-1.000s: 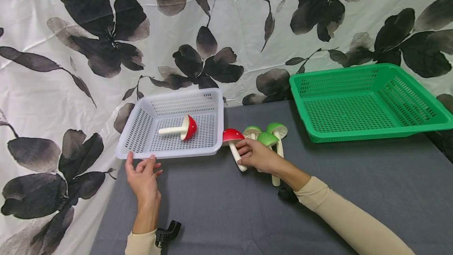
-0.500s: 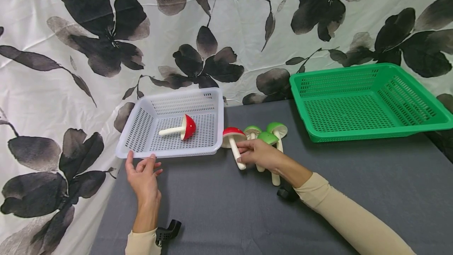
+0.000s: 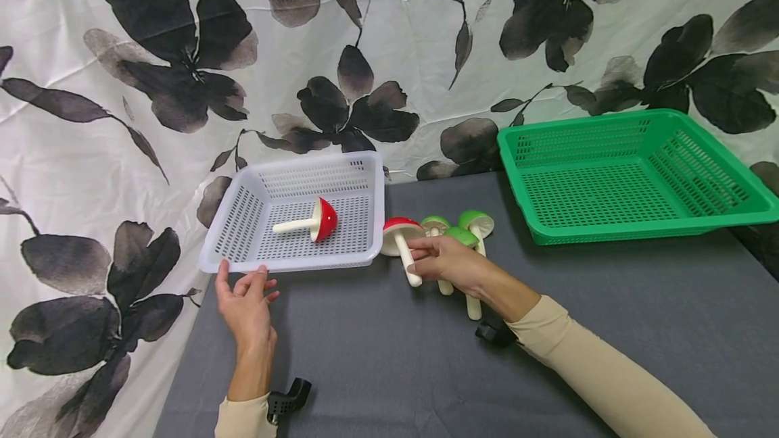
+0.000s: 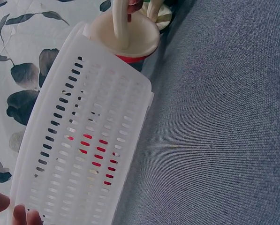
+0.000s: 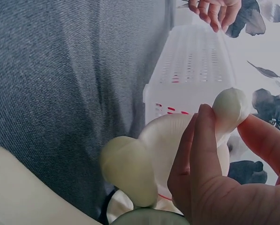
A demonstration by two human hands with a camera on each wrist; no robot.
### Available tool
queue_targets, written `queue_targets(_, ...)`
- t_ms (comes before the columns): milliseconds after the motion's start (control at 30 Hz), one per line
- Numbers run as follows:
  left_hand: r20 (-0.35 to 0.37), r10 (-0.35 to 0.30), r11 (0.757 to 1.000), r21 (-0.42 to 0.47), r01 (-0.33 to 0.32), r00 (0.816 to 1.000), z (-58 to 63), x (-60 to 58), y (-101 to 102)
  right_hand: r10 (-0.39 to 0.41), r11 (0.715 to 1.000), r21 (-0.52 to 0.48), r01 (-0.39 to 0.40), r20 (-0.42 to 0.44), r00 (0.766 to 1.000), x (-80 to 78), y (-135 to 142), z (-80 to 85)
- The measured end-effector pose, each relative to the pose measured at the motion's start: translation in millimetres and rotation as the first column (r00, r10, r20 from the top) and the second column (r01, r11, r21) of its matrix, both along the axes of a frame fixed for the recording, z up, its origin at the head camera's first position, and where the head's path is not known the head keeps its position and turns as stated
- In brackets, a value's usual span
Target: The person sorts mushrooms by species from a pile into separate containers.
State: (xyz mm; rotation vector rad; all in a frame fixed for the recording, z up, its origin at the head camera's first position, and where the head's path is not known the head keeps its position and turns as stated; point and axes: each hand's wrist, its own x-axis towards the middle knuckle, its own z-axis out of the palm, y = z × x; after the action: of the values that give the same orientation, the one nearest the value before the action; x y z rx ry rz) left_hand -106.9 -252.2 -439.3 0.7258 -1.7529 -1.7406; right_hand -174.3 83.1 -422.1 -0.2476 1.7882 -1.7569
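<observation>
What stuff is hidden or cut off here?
Head view: parts of the green mushrooms, behind the right hand.
Left wrist view: most of the red mushroom in the white basket, behind its wall.
Left wrist view: most of the left hand, cut off by the corner.

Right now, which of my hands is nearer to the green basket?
Right. Your right hand pinches a red-capped mushroom left of the green basket; your left hand is farther left, touching the near rim of the white basket.
</observation>
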Motion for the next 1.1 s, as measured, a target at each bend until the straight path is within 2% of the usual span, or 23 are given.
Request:
queue_targets(567,-0.024,-0.001,1.0,0.007,0.002,1.0,1.3,0.3,0,-0.009,1.0,-0.003,0.009,-0.019,1.0,-0.9,11,14.1)
queue_targets(800,-0.017,0.001,1.0,0.01,-0.001,1.0,0.7,-0.2,0,0.018,1.0,-0.021,-0.02,-0.048,0.999,-3.4,18,20.8)
queue_targets(967,-0.011,0.0,1.0,0.015,0.0,1.0,0.9,0.0,0,0.023,1.0,-0.008,-0.023,-0.026,0.999,-8.0,24,29.6)
queue_targets(1100,-0.008,0.0,1.0,0.015,0.0,1.0,1.1,-0.1,0,0.001,0.999,-0.035,-0.002,-0.002,1.0,-11.1,26,36.1)
